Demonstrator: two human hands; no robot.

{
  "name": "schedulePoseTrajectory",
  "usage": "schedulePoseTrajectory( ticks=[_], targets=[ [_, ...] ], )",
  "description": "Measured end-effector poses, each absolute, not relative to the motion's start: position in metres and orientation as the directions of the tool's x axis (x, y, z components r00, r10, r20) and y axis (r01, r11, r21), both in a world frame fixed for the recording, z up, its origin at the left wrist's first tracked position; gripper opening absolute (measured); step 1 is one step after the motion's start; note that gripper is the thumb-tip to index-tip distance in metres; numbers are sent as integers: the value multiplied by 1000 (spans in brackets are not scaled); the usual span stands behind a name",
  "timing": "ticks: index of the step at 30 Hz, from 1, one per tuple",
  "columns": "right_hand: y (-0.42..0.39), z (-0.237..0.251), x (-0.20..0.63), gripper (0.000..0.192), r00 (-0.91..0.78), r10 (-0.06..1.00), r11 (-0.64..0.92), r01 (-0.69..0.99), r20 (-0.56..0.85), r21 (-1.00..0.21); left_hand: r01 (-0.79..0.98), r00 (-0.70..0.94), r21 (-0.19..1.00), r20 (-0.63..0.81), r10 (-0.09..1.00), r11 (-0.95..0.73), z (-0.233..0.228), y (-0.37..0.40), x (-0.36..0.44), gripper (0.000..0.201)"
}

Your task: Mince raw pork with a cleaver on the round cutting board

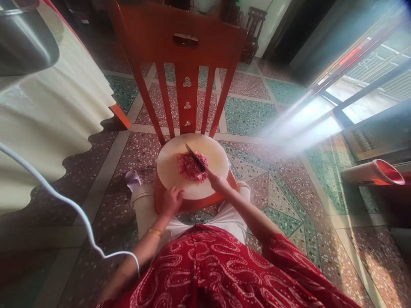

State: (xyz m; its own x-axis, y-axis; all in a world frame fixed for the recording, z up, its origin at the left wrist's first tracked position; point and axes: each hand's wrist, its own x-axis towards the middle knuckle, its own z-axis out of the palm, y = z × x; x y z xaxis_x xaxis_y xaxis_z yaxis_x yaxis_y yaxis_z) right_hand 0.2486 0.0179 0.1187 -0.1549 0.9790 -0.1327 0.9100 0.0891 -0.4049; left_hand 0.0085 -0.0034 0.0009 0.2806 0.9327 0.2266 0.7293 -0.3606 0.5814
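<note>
Your right hand point(219, 183) is clamped on the handle of a knife point(195, 157), whose blade lies tilted across the pile of minced meat point(191, 167). The meat sits in the middle of a round pale cutting board point(170, 164), which rests on the seat of a red wooden chair point(188, 47). Your left hand point(171, 201) curls closed over the board's near edge.

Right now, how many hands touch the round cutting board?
1. The left hand rests on the near edge of the cutting board. The right hand grips the knife instead.
</note>
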Motion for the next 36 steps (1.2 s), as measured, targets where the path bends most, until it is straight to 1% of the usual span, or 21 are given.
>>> schedulePoseTrajectory(
  ticks=[1, 2, 4, 5, 6, 8, 10, 12, 14, 15, 18, 19, 22, 23, 27, 28, 30, 32, 36],
  targets=[
    [18, 120, 248, 49, -162, 976, 91, 909, -143, -408, 726, 286, 584, 224, 932, -363, 0, -3, 8, 22],
    [17, 120, 247, 49, -166, 979, 102, 901, -118, -421, 722, 291, 586, 224, 930, -367, 0, -3, 8, 22],
    [16, 122, 243, 51, -164, 986, 139, 887, -18, -440, 718, 296, 586, 232, 927, -376, -1, -3, 8, 22],
    [16, 122, 242, 52, -166, 986, 152, 890, 6, -430, 719, 294, 585, 236, 926, -377, -1, -3, 8, 22],
    [15, 122, 240, 53, -177, 984, 159, 897, -6, -412, 721, 287, 584, 239, 928, -373, -1, -3, 8, 21],
    [15, 122, 238, 54, -199, 976, 152, 912, -88, -380, 721, 282, 586, 240, 929, -370, -2, -3, 8, 20],
    [15, 124, 237, 53, -212, 968, 144, 910, -137, -390, 715, 291, 588, 240, 926, -377, -2, -3, 8, 20],
    [16, 126, 237, 52, -204, 975, 148, 892, -89, -426, 711, 304, 585, 244, 921, -390, -1, -4, 7, 21],
    [16, 127, 236, 52, -190, 981, 154, 889, -42, -431, 714, 301, 582, 246, 921, -389, -1, -4, 7, 22],
    [16, 127, 235, 52, -191, 980, 152, 896, -54, -417, 717, 293, 583, 245, 924, -382, -1, -4, 7, 21],
    [15, 123, 233, 52, -196, 969, 131, 922, -149, -364, 720, 288, 589, 229, 930, -367, 0, -4, 8, 21],
    [15, 121, 233, 51, -201, 968, 135, 923, -152, -362, 718, 292, 591, 225, 930, -368, -1, -4, 8, 22],
    [14, 118, 233, 49, -209, 976, 173, 908, -54, -382, 717, 291, 588, 235, 928, -374, -2, -4, 8, 22],
    [14, 117, 234, 49, -214, 976, 182, 909, -44, -374, 719, 283, 587, 241, 928, -372, -2, -4, 8, 22],
    [14, 116, 238, 47, -227, 963, 166, 924, -145, -344, 710, 282, 594, 253, 925, -379, -4, -4, 8, 21],
    [14, 117, 239, 47, -225, 964, 163, 919, -139, -360, 705, 288, 596, 254, 923, -384, -4, -4, 7, 21],
    [15, 119, 240, 49, -203, 977, 159, 905, -72, -395, 705, 294, 594, 253, 922, -388, -3, -5, 7, 22],
    [14, 121, 239, 51, -183, 982, 152, 905, -40, -396, 714, 292, 588, 242, 925, -379, -2, -5, 7, 22],
    [15, 124, 238, 52, -198, 970, 135, 919, -138, -369, 721, 291, 584, 234, 928, -373, -1, -4, 8, 21]
  ],
)
